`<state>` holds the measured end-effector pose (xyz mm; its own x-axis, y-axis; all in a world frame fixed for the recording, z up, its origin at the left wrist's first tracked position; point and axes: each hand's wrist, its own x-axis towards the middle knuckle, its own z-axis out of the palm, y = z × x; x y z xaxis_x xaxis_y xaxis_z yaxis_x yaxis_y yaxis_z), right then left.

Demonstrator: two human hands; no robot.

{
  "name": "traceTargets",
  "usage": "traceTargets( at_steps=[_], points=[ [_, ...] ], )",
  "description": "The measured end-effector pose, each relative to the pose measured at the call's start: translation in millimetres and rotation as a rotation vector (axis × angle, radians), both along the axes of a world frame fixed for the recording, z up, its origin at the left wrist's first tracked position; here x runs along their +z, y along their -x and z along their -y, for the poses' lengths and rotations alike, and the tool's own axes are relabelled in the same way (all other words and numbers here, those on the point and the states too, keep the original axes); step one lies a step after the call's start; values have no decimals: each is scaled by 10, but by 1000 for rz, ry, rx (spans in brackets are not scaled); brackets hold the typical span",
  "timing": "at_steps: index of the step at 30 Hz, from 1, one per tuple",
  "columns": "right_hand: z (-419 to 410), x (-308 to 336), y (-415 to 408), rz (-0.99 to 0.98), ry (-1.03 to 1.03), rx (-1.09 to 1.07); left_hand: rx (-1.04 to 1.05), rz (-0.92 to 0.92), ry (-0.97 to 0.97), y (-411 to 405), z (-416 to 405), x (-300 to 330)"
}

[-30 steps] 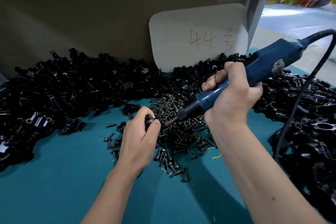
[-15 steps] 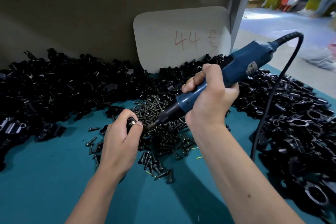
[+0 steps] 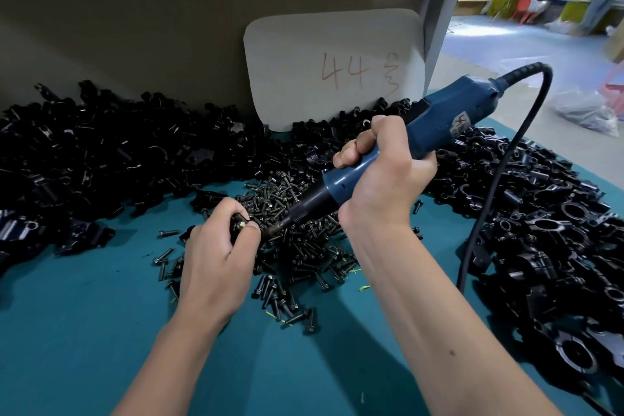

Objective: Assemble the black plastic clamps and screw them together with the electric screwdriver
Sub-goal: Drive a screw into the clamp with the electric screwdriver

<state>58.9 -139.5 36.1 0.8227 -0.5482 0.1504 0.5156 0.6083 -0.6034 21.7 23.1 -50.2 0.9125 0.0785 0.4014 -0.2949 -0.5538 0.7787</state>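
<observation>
A teal table surface [image 3: 84,348] fills the lower frame. Behind it, a dull olive-grey wall panel [image 3: 152,17] spans the upper left, with a grey metal post [image 3: 442,10] at upper centre-right. In the upper right, a pale glossy workshop floor [image 3: 513,44] lies brightly lit, with yellow-green benches [image 3: 574,12] beyond.

Blue elec. screwdriver [image 3: 398,152] tilted, bit near half-hidden, prob. black clamp [image 3: 240,224]
</observation>
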Motion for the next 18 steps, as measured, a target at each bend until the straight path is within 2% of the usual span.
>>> traceTargets(
  at_steps=[18],
  points=[
    [-61,-10,23,32,-15,-20,9,-22,97,-30,-55,-33]
  ],
)
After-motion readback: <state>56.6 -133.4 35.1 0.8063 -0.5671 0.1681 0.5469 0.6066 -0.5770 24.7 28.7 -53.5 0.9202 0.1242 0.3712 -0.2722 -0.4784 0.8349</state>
